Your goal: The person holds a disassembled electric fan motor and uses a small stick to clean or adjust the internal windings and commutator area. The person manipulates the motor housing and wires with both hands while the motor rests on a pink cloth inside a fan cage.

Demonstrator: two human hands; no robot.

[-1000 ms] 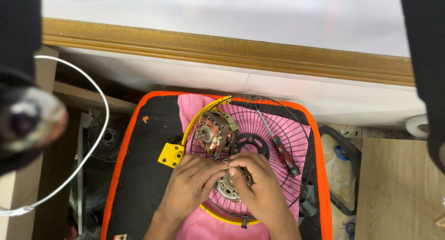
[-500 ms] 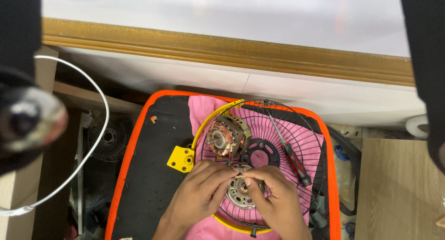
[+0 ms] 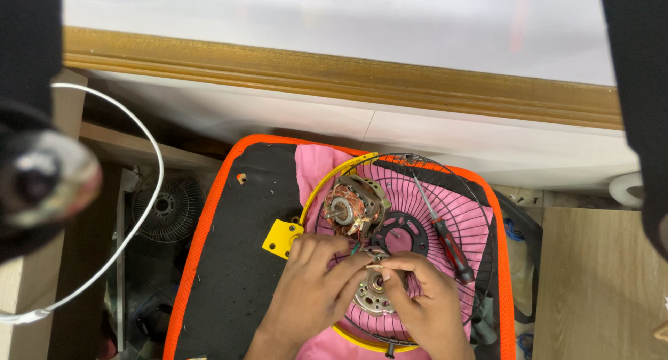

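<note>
A white wall (image 3: 334, 19) fills the top of the view, and the light on it is soft and even. Below it runs a wooden moulding (image 3: 348, 75) of golden brown colour, from the left edge to the right. Under the moulding there is a white ledge (image 3: 278, 116) with one thin vertical joint. At the right stands a piece of light wooden furniture (image 3: 598, 283), its grain clearly visible. At the left, a dark gap holds a small round fan grille (image 3: 167, 208), perhaps lying on the floor; this part is too shadowed to tell. A white cable (image 3: 142, 214) curves across that side.
</note>
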